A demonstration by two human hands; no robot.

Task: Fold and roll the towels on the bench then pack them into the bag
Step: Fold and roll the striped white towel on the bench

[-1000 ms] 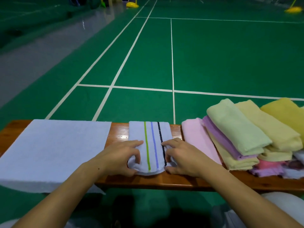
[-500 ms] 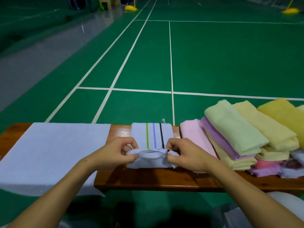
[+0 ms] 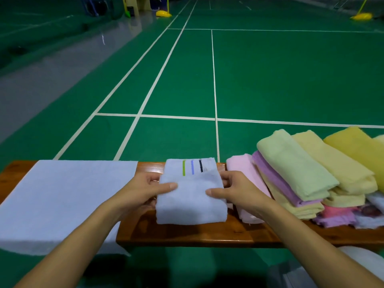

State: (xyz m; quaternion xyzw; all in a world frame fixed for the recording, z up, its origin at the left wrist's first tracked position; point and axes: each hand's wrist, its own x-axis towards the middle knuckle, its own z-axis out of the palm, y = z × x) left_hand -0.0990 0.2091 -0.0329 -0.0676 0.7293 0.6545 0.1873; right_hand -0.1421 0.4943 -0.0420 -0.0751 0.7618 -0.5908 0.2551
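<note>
A pale blue striped towel [image 3: 190, 196] lies at the centre of the frame on a wooden tabletop [image 3: 207, 235], its near part doubled over itself so that the green, blue and dark stripes show only on the far strip. The person's left hand [image 3: 145, 190] grips the towel's left edge, thumb laid flat on top of the fold and the fingers [image 3: 152, 179] curled round the side. The right hand [image 3: 236, 189] mirrors it on the right edge, thumb on top, fingers tucked round the cloth. Both forearms reach in from the bottom of the frame.

At the left of the frame a large light blue towel [image 3: 62, 200] is spread flat over the end of the tabletop, its near edge hanging past the front. Just right of the gripped towel, touching the right hand, sits a folded pink towel [image 3: 245, 171]. Beyond it, at the right of the frame, a stack of folded towels [image 3: 311, 173] leans in layers: pale green on top, purple beneath, cream and yellow alongside, with pink and lilac pieces at the bottom right.

Behind the tabletop a green court floor [image 3: 270, 80] with white lines fills the upper half of the frame. Two yellow bases [image 3: 163, 13] stand at the far end, upper centre and upper right. A pale, rounded shape at the lower right corner is too blurred to identify.
</note>
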